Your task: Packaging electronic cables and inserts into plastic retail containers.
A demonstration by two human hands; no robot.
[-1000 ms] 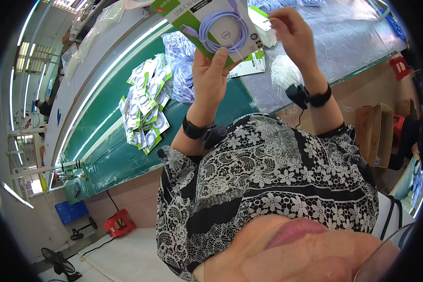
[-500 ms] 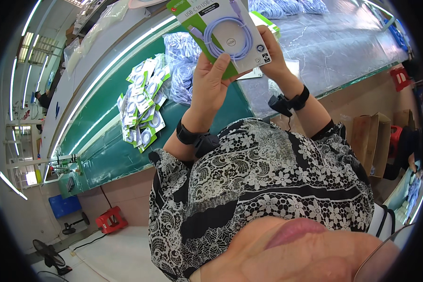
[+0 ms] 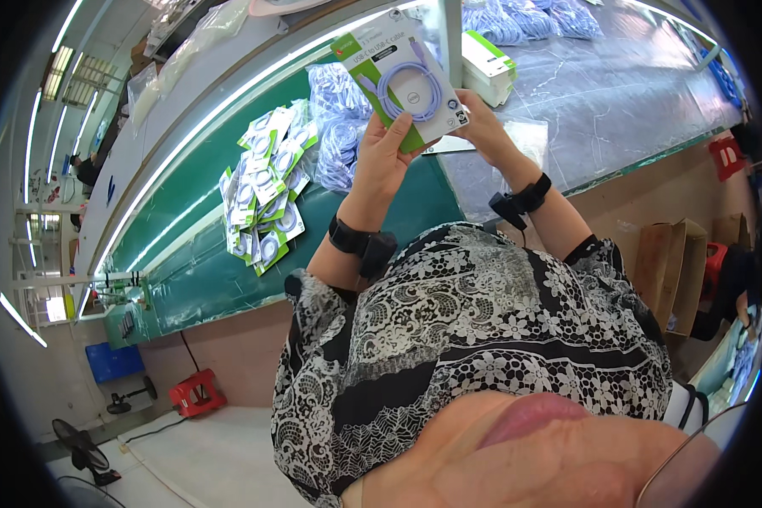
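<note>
Two hands now at lilac-cable retail card (image 3: 412,96): left hand (image 3: 383,154) pinching lower edge; right hand (image 3: 480,129), apart earlier, at right edge, grip unclear. Likely steadying for inspection.

Card (image 3: 413,97) between left hand (image 3: 379,161) and right hand (image 3: 484,134), above the bench (image 3: 635,97). On the bench, to the left, a pile of packs (image 3: 267,182); between pile and card, bags (image 3: 337,148). Right of the card, a stack (image 3: 485,74); behind this, bundles (image 3: 529,24). Stool (image 3: 196,393) left of the person, cartons (image 3: 667,275) right.
</note>
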